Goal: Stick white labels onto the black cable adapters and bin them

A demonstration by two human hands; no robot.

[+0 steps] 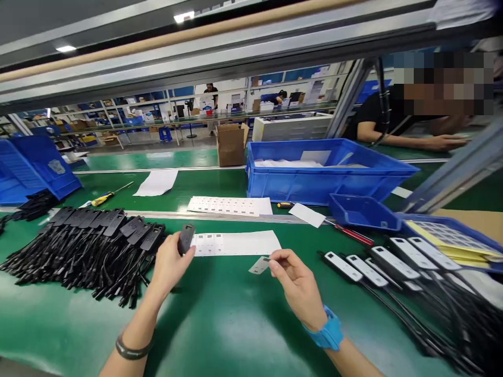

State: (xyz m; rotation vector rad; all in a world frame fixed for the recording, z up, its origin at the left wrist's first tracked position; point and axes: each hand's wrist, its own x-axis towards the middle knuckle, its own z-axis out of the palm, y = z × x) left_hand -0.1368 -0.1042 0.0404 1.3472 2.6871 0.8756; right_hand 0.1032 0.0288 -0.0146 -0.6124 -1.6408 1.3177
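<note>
My left hand (171, 264) grips a small black plastic device (186, 239) between thumb and fingers, held up over the green bench. Between the thumb and forefinger of my right hand (294, 283) is a thin light-grey label (259, 265) with small dark windows. Behind both hands lies a white label sheet (247, 243), with a few labels left at its left end. To the left, several black devices with cables (112, 222) lie in a row. On the right, several similar devices with white-grey faces (393, 262) lie with their cables towards me.
A large blue bin (326, 180) with white sheets inside stands at the back, a small blue tray (365, 212) before it. Another label sheet (230, 206), a yellow screwdriver (102, 199) and a red-handled tool (353, 235) lie around. A co-worker's arm (412, 140) shows far right.
</note>
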